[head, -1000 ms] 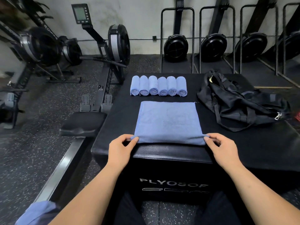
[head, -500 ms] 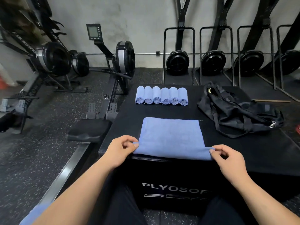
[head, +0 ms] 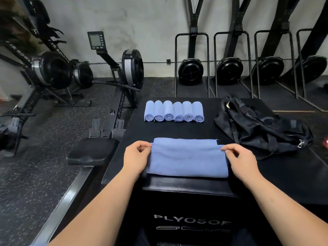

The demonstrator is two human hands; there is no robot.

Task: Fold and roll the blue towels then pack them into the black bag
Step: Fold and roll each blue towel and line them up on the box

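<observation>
Two forearms reach in from the bottom of my view, and each ends in a hand pinching cloth. The left hand (head: 137, 155) holds the left corner of the blue towel (head: 188, 160) between thumb and curled fingers; the right hand (head: 241, 157) pinches the right corner the same way. The towel lies doubled over on the near part of the black plyo box (head: 186, 189), its fold toward me near the box's front edge. The upper layer stops just short of the far edge, so a narrow strip of the lower layer shows beyond it. White lettering on the box's front face reads PLYOSOF, the rest cut off.

Further back on the same top, six rolled towels (head: 174, 111) lie side by side in a row, touching one another, spiral ends facing me. To their right, apart from the row, the black bag (head: 260, 128) lies slumped with its straps loose and a metal zip pull (head: 300, 143) at its right end. I cannot tell whether it is unzipped.

Off the box to my left, a rowing machine (head: 122, 77) stands on the speckled floor (head: 44, 166), its seat (head: 92, 150) just beside the box's left edge and its monitor (head: 95, 39) raised on an arm. Against the far wall, upright rowers (head: 190, 71) stand on end in a row.
</observation>
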